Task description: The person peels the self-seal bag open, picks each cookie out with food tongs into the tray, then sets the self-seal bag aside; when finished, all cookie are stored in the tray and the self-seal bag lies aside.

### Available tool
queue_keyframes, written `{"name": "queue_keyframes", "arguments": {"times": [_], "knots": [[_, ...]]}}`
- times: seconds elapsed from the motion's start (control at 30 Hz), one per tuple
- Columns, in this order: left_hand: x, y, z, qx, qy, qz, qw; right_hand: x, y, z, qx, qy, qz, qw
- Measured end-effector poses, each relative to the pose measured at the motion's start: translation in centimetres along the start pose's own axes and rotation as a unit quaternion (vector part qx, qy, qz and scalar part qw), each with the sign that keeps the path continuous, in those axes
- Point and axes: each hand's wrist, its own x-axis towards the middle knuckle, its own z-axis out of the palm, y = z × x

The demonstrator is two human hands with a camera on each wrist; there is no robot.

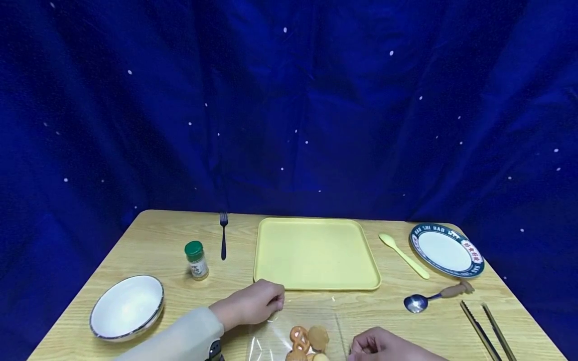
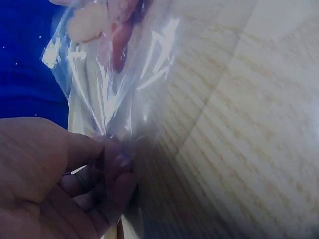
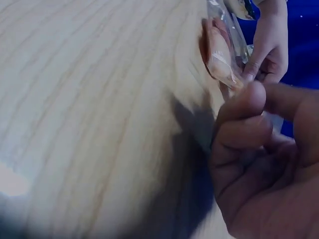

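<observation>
Pinching opposite edges of the clear snack bag (image 1: 298,336) on the near surface (image 1: 158,240), left hand (image 1: 250,306) and right hand (image 1: 379,347) fingers grip it; snacks (image 1: 307,341) remain inside, yellow tray (image 1: 316,250) bare.

Tray (image 1: 316,253): pale yellow. Plastic spoon (image 1: 403,255): pale yellow. Bowl (image 1: 127,306): white, dark rim. Plate (image 1: 446,249): white, dark green border, lettering. Spice jar (image 1: 196,259): green cap. Fork (image 1: 223,234): dark. Table (image 1: 162,235): light woodgrain. Backdrop (image 1: 289,100): deep blue, white specks. Bag (image 1: 293,336): clear; snacks (image 1: 307,343) orange-tan.
</observation>
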Motion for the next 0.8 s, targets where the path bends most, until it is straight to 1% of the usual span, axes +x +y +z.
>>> {"name": "queue_keyframes", "arguments": {"times": [0.1,0.17,0.23,0.27,0.33,0.4,0.5,0.57,0.63,0.7,0.77,0.8], "knots": [[0.1,0.0,0.1,0.011,0.003,-0.002,0.9999,0.0,0.0,0.2,0.007,0.036,0.026,0.999],[0.1,0.0,0.1,0.015,0.001,-0.006,0.9999,-0.1,0.0,0.4,0.020,0.060,0.055,0.996],[0.1,0.0,0.2,0.015,-0.003,-0.010,0.9998,-0.1,0.1,0.6,0.018,0.080,0.073,0.994],[0.1,0.0,0.2,0.017,-0.004,-0.011,0.9998,-0.1,0.2,0.7,0.009,0.086,0.071,0.994],[0.1,0.1,0.2,0.018,-0.005,-0.012,0.9997,0.0,0.3,0.8,-0.006,0.086,0.053,0.995],[0.1,0.1,0.2,0.021,-0.003,-0.013,0.9997,0.2,0.5,0.8,-0.022,0.076,0.026,0.997],[0.2,0.2,0.2,0.025,-0.004,-0.013,0.9996,0.3,0.8,0.6,-0.031,0.050,-0.018,0.998],[0.2,0.2,0.2,0.031,-0.002,-0.011,0.9995,0.3,1.0,0.4,-0.034,0.031,-0.030,0.998],[0.2,0.2,0.2,0.036,0.000,-0.008,0.9993,0.1,1.1,0.1,-0.032,0.006,-0.022,0.999],[0.2,0.3,0.2,0.043,0.003,-0.005,0.9991,0.0,1.2,-0.1,-0.027,-0.018,-0.005,0.999],[0.2,0.3,0.3,0.049,0.003,-0.004,0.9988,-0.2,1.2,-0.2,-0.026,-0.032,0.015,0.999],[0.2,0.3,0.3,0.051,0.003,-0.004,0.9987,-0.2,1.3,-0.3,-0.028,-0.036,0.017,0.999]]}}
